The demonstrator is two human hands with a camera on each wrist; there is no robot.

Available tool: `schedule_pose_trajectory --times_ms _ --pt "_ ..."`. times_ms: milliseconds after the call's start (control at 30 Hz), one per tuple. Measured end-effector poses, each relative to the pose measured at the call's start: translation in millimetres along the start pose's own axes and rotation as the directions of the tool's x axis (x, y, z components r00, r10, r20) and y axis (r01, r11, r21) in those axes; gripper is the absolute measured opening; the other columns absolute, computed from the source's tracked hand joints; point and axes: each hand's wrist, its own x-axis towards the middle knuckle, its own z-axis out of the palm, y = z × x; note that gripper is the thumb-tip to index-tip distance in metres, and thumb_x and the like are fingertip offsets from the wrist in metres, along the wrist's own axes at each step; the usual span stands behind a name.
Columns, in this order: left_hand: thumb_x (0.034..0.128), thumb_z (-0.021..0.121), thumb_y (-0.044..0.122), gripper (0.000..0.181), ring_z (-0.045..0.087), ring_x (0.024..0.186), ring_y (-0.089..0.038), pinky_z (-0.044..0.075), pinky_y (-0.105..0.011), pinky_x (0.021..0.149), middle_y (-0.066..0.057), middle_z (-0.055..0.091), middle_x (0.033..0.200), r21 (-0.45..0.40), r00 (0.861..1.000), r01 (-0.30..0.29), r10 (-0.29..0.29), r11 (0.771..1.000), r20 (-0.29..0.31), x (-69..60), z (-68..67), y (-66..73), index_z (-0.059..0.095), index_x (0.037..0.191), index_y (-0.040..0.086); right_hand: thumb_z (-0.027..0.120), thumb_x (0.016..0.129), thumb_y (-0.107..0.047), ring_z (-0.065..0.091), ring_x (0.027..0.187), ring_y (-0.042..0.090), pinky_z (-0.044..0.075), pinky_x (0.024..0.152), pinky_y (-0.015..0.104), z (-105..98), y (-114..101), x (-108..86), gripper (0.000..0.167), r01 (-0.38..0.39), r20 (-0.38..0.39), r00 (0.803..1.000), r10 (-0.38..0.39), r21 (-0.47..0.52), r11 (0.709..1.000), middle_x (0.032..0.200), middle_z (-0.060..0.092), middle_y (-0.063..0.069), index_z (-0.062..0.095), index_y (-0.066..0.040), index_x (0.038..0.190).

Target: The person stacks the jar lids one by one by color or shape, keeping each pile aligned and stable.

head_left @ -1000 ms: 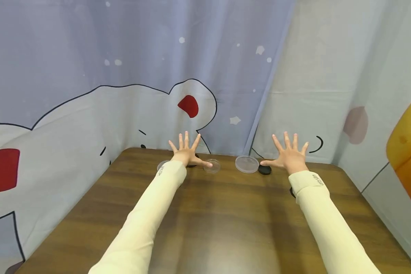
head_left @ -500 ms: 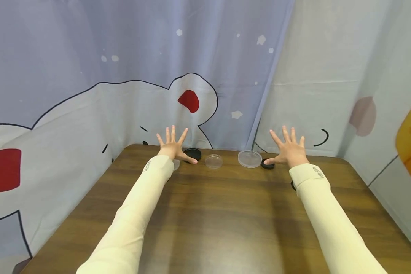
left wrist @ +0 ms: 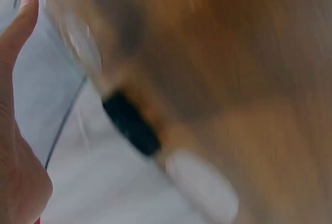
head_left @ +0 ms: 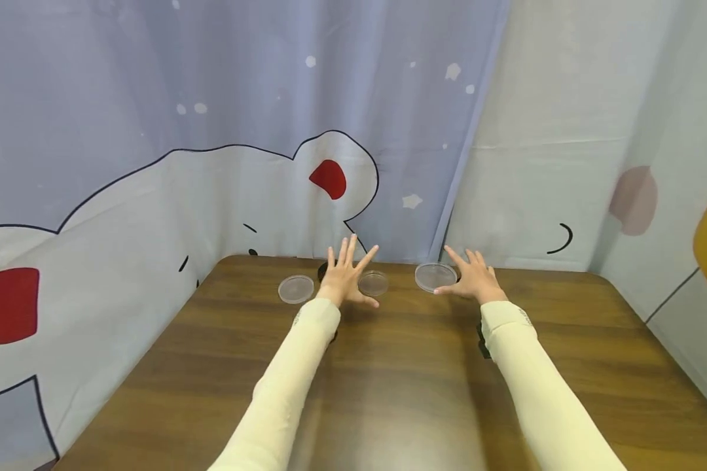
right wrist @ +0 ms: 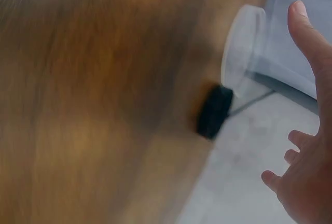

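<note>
Even brightness fills the head view; pale glare lies on the table (head_left: 403, 373) towards six o'clock, between shadow bands. Motion blur smears both wrist views, while the left hand (left wrist: 18, 156), at nine o'clock in its view, looks sharper.

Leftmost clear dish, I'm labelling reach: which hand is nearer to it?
Left. In the head view, the left hand is just right of the leftmost clear dish; the right hand is much farther right, by the rightmost clear dish.
</note>
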Motion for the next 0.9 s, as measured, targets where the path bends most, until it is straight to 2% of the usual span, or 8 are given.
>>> schedule_pose_trajectory --times_ms 100,267,400,567,600,667,800,900 --pt "0.0648 0.069 0.078 0.127 0.005 0.151 -0.042 0.016 -0.062 0.119 -0.026 -0.006 0.162 -0.146 0.992 -0.024 0.006 0.989 -0.126 12.4 13.8 28.4 -0.002 0.157 0.029 0.076 0.08 -0.05 0.003 0.147 0.052 0.012 0.112 0.073 11.4 6.5 8.9 0.107 -0.031 -0.091 0.995 0.043 0.138 0.99 0.16 0.01 0.031 0.009 -0.021 0.158" --pt "0.0774 0.075 0.057 0.114 0.018 0.149 -0.042 0.028 -0.056 0.117 -0.029 0.008 0.161 -0.333 0.951 -0.126 0.019 0.934 -0.308 25.0 29.8 70.4 0.005 0.157 0.016 0.075 0.082 -0.047 0.006 0.148 0.05 0.012 0.114 0.07 31.9 9.8 15.9 0.108 -0.068 -0.172 0.975 0.143 0.381 0.922 0.162 0.01 0.025 0.005 -0.02 0.158" --pt "0.0833 0.077 0.03 0.091 0.033 0.144 -0.039 0.037 -0.048 0.114 -0.027 0.024 0.157 -0.515 0.934 -0.131 -0.068 0.847 -0.35 27.7 33.2 92.1 0.023 0.153 0.007 0.076 0.082 -0.045 0.003 0.149 0.049 0.007 0.115 0.069 40.7 9.1 17.4 0.109 -0.075 -0.156 0.978 0.138 0.356 0.931 0.162 0.011 0.024 0.004 -0.015 0.158" --pt "0.086 0.073 0.013 0.054 0.055 0.126 -0.028 0.047 -0.035 0.105 -0.015 0.055 0.138 -0.594 0.922 -0.124 -0.129 0.795 -0.365 29.2 35.6 108.1 0.053 0.135 0.003 0.074 0.082 -0.048 0.001 0.148 0.051 0.006 0.114 0.07 46.2 13.8 18.9 0.107 -0.054 -0.13 0.986 0.1 0.315 0.948 0.162 0.013 0.024 0.007 -0.011 0.158" --pt "0.0858 0.073 0.012 0.051 0.056 0.124 -0.027 0.048 -0.035 0.104 -0.014 0.057 0.136 -0.627 0.926 -0.118 -0.142 0.77 -0.349 28.7 35.8 112.0 0.055 0.133 0.003 0.074 0.082 -0.049 0.0 0.147 0.051 0.006 0.113 0.072 48.4 15.9 18.8 0.108 -0.059 -0.113 0.989 0.1 0.321 0.945 0.162 0.011 0.024 0.006 -0.011 0.158" --pt "0.0854 0.072 0.01 0.053 0.056 0.125 -0.028 0.048 -0.037 0.104 -0.013 0.056 0.136 -0.723 0.939 -0.087 -0.186 0.685 -0.29 28.4 37.1 121.1 0.054 0.135 0.004 0.073 0.082 -0.052 -0.002 0.147 0.053 0.007 0.112 0.074 52.5 20.1 17.5 0.11 -0.09 -0.071 0.99 0.122 0.35 0.932 0.162 0.007 0.026 0.004 -0.012 0.158" --pt "0.0839 0.072 0.013 0.061 0.045 0.134 -0.037 0.041 -0.048 0.109 -0.019 0.047 0.145 -0.895 0.957 0.0 -0.26 0.446 -0.13 27.3 45.1 136.5 0.05 0.14 0.005 0.072 0.082 -0.052 -0.006 0.145 0.055 0.005 0.111 0.075 55.7 28.5 14.5 0.114 -0.157 -0.016 0.984 0.179 0.403 0.901 0.16 0.001 0.031 -0.003 -0.013 0.157" --pt "0.0823 0.073 0.018 0.067 0.038 0.139 -0.04 0.035 -0.055 0.112 -0.021 0.04 0.151 -0.933 0.954 0.073 -0.297 0.353 -0.038 28.2 50.9 142.0 0.048 0.143 0.009 0.073 0.081 -0.052 -0.006 0.146 0.054 0.001 0.113 0.072 55.1 31.3 13.8 0.114 -0.154 -0.012 0.985 0.172 0.378 0.913 0.16 0.005 0.031 -0.001 -0.01 0.157"
